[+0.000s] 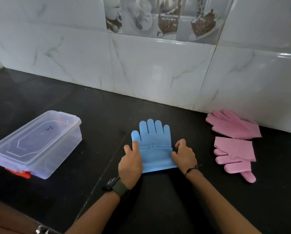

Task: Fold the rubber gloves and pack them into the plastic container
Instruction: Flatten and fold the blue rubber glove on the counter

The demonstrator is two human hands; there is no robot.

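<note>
Both hands, left (130, 163) and right (183, 153), pinched the blue glove (155, 141) cuff's side edges; their fingertips hid the corners beneath.

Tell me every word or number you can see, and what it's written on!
Lid of the plastic container: a small dark handwritten mark, maybe "UL", too blurred to be sure.
Watch on the left wrist: its face is too small to read.
Blue glove, pink gloves: no writing.

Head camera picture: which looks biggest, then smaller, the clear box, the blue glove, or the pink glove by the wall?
1. plastic container, clearly largest.
2. blue glove and the pink glove by the wall look alike, both partly hidden, so unranked.
</note>
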